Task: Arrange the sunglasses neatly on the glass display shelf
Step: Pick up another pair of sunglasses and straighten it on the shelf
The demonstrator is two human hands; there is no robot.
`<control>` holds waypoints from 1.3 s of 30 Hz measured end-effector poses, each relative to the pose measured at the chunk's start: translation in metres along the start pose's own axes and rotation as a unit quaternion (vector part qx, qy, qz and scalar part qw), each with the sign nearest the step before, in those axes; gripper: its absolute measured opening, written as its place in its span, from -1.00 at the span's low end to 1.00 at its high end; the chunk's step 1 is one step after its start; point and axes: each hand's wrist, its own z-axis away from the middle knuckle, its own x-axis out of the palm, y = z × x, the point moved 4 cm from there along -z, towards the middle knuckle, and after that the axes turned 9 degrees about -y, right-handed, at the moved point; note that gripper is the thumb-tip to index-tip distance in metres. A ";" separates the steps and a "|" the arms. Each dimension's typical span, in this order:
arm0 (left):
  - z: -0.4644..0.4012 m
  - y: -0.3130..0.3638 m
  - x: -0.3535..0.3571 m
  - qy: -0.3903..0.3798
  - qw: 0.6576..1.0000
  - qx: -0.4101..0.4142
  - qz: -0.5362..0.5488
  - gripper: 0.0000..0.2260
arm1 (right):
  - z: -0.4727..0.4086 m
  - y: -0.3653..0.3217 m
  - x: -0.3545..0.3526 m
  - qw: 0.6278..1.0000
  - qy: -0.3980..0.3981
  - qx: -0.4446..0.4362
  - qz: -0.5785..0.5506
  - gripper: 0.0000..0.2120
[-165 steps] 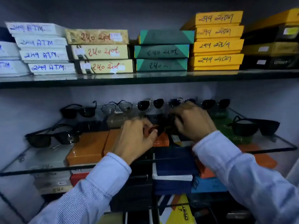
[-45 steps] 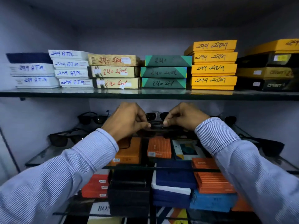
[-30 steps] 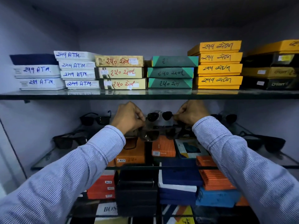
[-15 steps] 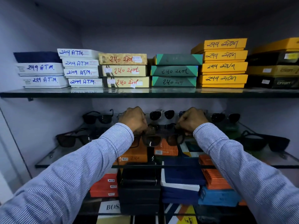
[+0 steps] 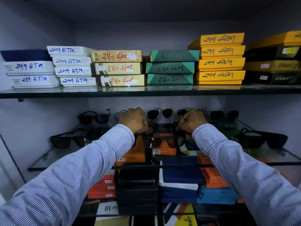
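A dark pair of sunglasses (image 5: 162, 141) with brownish lenses hangs between my two hands, low over the middle of the glass display shelf (image 5: 42, 162). My left hand (image 5: 134, 120) grips its left temple and my right hand (image 5: 191, 122) grips its right temple. Whether the frame touches the glass I cannot tell. Along the back of the shelf stands a row of sunglasses: a black pair (image 5: 94, 117), an aviator pair (image 5: 160, 113) and another dark pair (image 5: 224, 114). More black pairs lie at the left (image 5: 68, 140) and right (image 5: 262, 140).
Above, an upper glass shelf (image 5: 146, 92) carries stacks of white, beige, green, yellow and black boxes. Beneath the display shelf, orange, black, blue and red boxes (image 5: 179, 185) are stacked. Grey walls close in both sides.
Both hands have brought the held sunglasses down and forward from the back row to the middle of the shelf. Earlier, the hands worked lower over the shelf's centre.
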 end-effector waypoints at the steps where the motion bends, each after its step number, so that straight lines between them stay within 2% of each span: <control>1: 0.001 0.001 0.000 0.001 1.000 0.002 -0.005 -0.85 | 0.000 0.000 0.000 1.000 -0.001 -0.001 -0.004 -0.86; 6: 0.002 0.003 -0.001 -0.003 1.000 0.008 -0.017 -0.81 | 0.004 0.001 -0.004 1.000 -0.005 -0.002 -0.013 -0.82; 11: 0.004 0.016 -0.008 0.028 0.999 0.046 -0.008 -0.76 | 0.007 0.019 -0.040 0.996 0.068 -0.022 0.047 -0.75; 16: 0.007 0.051 -0.005 0.030 0.994 0.098 0.033 -0.77 | 0.004 0.039 -0.035 0.980 -0.016 0.008 0.201 -0.62; 20: 0.008 0.077 0.005 0.020 0.992 0.120 0.041 -0.79 | 0.003 0.046 -0.032 0.968 -0.016 0.002 0.251 -0.63; 28: -0.004 0.117 0.017 0.020 0.992 0.106 0.072 -0.93 | -0.006 0.060 -0.041 0.985 -0.040 -0.039 0.161 -0.83; 31: -0.011 0.129 0.024 0.015 0.993 0.086 0.081 -0.85 | -0.004 0.065 -0.053 0.996 -0.023 -0.041 0.082 -0.91; 33: -0.014 0.137 0.026 0.003 0.991 0.081 0.105 -0.92 | 0.001 0.068 -0.062 0.999 0.001 -0.041 0.031 -0.85; 39: -0.026 0.157 0.034 -0.063 0.963 0.051 0.258 -0.80 | 0.034 0.060 -0.078 0.995 0.044 -0.083 -0.017 -0.81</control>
